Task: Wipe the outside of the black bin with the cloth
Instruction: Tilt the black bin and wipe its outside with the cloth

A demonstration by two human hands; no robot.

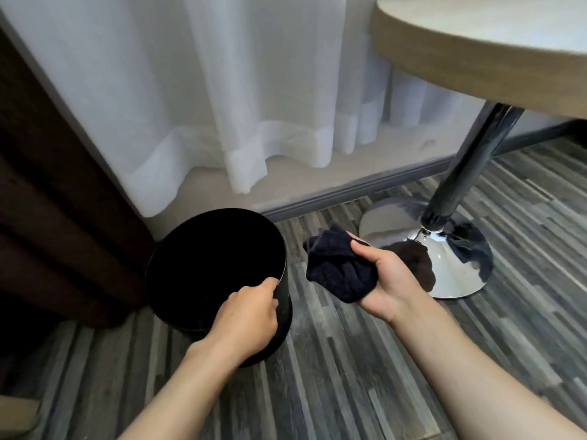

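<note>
Two hands are engaged, and both are closed on something. Your left hand point(246, 315) grips the near rim of the round black plastic bin point(190, 265), fingers hooked over the edge and thumb against the outer wall. Your right hand point(389, 281) is clenched around the bunched dark navy terry cloth point(340, 268), held clear of the bin at its 3 o'clock side and not touching it.

Location of the work item: the bin stands on the grey striped plank floor point(349, 360), open mouth tilted toward you. At its 12 o'clock hangs the sheer white curtain point(222, 90); at its 9 o'clock is a dark brown drape point(47, 217). Beyond the cloth, at 2 o'clock from the bin, sits the chrome pedestal base point(444, 265) of the round wood-topped table point(492, 42).

Step in hand, as judged: preparation. The bin is steadied and the cloth is gathered, but no wiping contact is made yet.

Next move, as judged:
1. Keep the left-hand grip firm so the bin does not slide or tip.
2. Bring the cloth to the outer wall at the bin's 3 o'clock side and press it flat.
3. Sweep along the wall, then turn the bin by the rim to present the faces now toward the curtain and drape.
</note>
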